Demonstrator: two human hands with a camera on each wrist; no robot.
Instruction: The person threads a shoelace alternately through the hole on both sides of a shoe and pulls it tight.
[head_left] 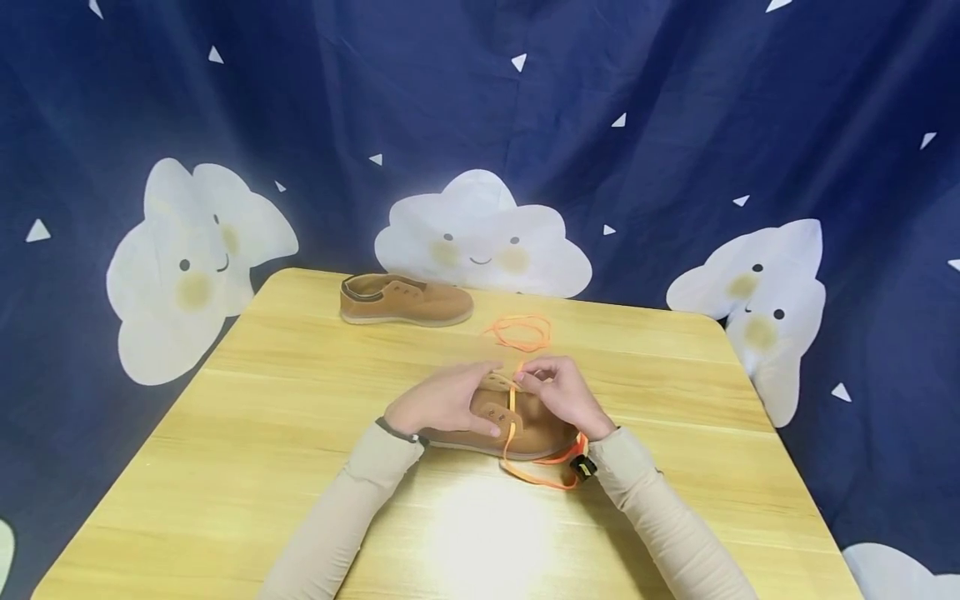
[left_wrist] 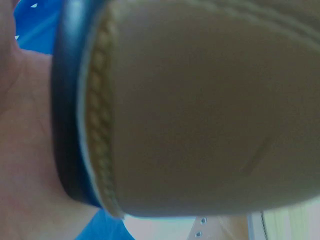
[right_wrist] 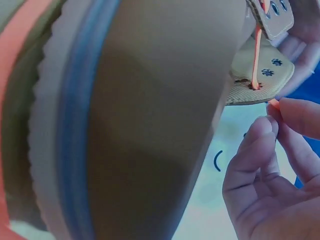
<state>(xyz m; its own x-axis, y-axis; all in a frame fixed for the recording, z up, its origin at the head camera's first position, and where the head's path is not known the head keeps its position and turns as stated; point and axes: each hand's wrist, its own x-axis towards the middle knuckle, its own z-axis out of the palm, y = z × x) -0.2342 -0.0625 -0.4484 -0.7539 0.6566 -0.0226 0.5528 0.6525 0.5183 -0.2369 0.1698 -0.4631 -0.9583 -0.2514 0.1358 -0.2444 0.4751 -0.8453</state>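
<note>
The right hand (head_left: pixel 558 390) pinches the end of the orange lace (head_left: pixel 512 400) between thumb and finger, just beyond the far flap (right_wrist: pixel 265 70). The left hand (head_left: pixel 438 398) holds the shoe (head_left: pixel 543 429), its thumb on the near flap (head_left: pixel 501 417). The shoe is near the middle of the table (head_left: pixel 247 425), its toe to the right edge. I judge the lacing to be at its beginning: the lace crosses once between the flaps, but other holes which I can see are bare. A loose length of it loops toward the near edge. The second shoe (head_left: pixel 405 302) is left of middle by the far edge, with no lace visible in its holes; beside it lies the second lace (head_left: pixel 517 343), coiled. The table is of pale wood grain, with a bright glare in front. Behind hangs a blue curtain (head_left: pixel 450 100) with smiling clouds and white triangles.
</note>
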